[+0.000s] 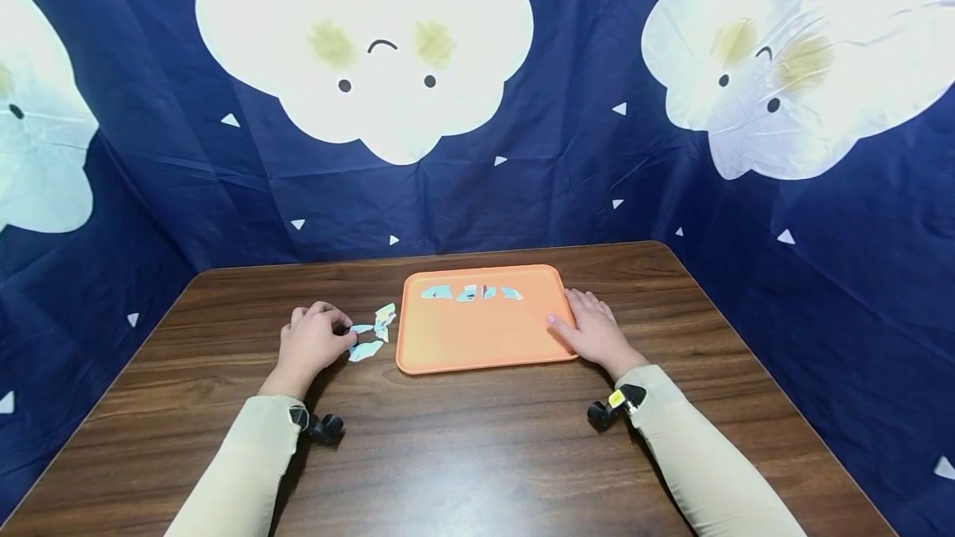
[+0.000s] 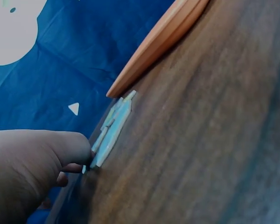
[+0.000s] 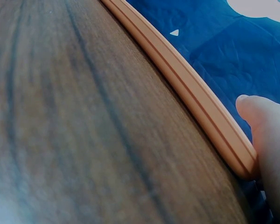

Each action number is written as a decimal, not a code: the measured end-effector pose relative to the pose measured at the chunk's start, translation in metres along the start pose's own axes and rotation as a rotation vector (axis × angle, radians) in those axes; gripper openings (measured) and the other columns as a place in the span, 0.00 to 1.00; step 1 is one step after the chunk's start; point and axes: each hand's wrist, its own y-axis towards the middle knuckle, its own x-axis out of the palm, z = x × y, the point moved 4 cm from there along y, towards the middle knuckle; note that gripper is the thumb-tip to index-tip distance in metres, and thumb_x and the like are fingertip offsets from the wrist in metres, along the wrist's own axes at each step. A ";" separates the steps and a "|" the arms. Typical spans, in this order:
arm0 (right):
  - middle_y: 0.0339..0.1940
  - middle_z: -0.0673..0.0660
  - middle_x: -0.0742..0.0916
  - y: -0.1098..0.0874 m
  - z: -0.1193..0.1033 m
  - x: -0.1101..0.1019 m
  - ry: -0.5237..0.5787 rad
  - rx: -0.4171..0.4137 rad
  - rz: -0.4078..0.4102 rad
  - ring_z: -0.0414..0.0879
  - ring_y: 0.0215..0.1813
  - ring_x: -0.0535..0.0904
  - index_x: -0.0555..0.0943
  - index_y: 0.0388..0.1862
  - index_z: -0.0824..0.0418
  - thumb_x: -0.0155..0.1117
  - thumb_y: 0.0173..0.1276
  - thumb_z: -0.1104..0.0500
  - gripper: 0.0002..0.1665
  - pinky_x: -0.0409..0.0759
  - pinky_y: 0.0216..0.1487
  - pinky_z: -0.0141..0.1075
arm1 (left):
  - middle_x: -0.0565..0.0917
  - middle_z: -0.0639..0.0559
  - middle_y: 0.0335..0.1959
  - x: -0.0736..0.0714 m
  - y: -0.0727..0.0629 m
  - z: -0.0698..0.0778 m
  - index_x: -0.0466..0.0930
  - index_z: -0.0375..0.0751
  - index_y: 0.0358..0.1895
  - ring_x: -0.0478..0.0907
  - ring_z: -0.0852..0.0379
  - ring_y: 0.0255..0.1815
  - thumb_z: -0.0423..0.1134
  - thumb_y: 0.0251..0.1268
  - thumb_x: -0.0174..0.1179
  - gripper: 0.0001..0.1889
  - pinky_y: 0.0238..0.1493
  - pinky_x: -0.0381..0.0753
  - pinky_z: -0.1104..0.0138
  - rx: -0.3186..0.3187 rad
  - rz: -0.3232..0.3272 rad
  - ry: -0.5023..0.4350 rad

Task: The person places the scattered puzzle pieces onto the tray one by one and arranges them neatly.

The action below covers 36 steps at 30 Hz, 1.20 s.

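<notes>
Several jagged pieces, one part-hidden, markings unclear

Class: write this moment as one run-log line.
orange tray: row of irregular pieces near far edge | right hand: on tray's right rim | left hand: at loose pieces beside tray, grip unclear

Creased dark-blue fabric backdrop, bearing white clouds and small white triangles, hanging behind and on both sides of a brown wood-grain table; pale glare on its near surface
</notes>
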 end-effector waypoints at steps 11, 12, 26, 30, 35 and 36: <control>0.79 0.69 0.63 -0.001 0.001 0.001 0.006 -0.005 0.005 0.67 0.80 0.51 0.57 0.80 0.68 0.47 0.75 0.32 0.51 0.47 0.77 0.62 | 0.77 0.39 0.58 -0.008 0.007 0.006 0.88 0.43 0.35 0.61 0.31 0.62 0.45 0.54 0.64 0.11 0.57 0.57 0.31 0.089 0.116 0.013; 0.79 0.69 0.63 -0.001 0.001 0.001 0.010 -0.001 0.002 0.66 0.81 0.51 0.57 0.80 0.68 0.47 0.75 0.31 0.51 0.46 0.77 0.61 | 0.77 0.39 0.58 -0.009 0.008 0.008 0.88 0.43 0.35 0.61 0.31 0.62 0.45 0.54 0.64 0.11 0.57 0.57 0.31 0.092 0.121 0.008; 0.78 0.70 0.64 -0.003 -0.002 0.001 0.010 -0.003 0.012 0.67 0.80 0.52 0.58 0.79 0.68 0.48 0.75 0.33 0.50 0.47 0.77 0.62 | 0.77 0.43 0.58 -0.003 0.031 0.058 0.88 0.46 0.36 0.64 0.36 0.62 0.46 0.57 0.63 0.10 0.61 0.58 0.33 0.130 0.109 -0.012; 0.78 0.70 0.64 -0.004 -0.003 -0.002 0.014 -0.004 0.021 0.67 0.80 0.53 0.58 0.79 0.68 0.49 0.75 0.33 0.49 0.47 0.77 0.62 | 0.78 0.45 0.57 0.001 0.038 0.073 0.87 0.48 0.37 0.67 0.37 0.58 0.48 0.61 0.62 0.10 0.61 0.60 0.34 0.146 0.098 -0.022; 0.79 0.69 0.64 -0.004 -0.002 -0.002 0.012 0.006 0.011 0.67 0.80 0.52 0.57 0.80 0.68 0.49 0.75 0.33 0.50 0.46 0.77 0.61 | 0.79 0.48 0.56 0.007 0.044 0.093 0.87 0.49 0.38 0.69 0.40 0.55 0.49 0.60 0.60 0.11 0.61 0.62 0.36 0.175 0.087 -0.031; 0.79 0.69 0.63 -0.003 -0.002 -0.002 0.010 0.005 0.010 0.67 0.80 0.52 0.57 0.80 0.68 0.49 0.75 0.34 0.50 0.46 0.77 0.61 | 0.80 0.49 0.56 0.008 0.045 0.097 0.87 0.50 0.38 0.69 0.41 0.55 0.49 0.59 0.60 0.11 0.61 0.63 0.37 0.185 0.087 -0.031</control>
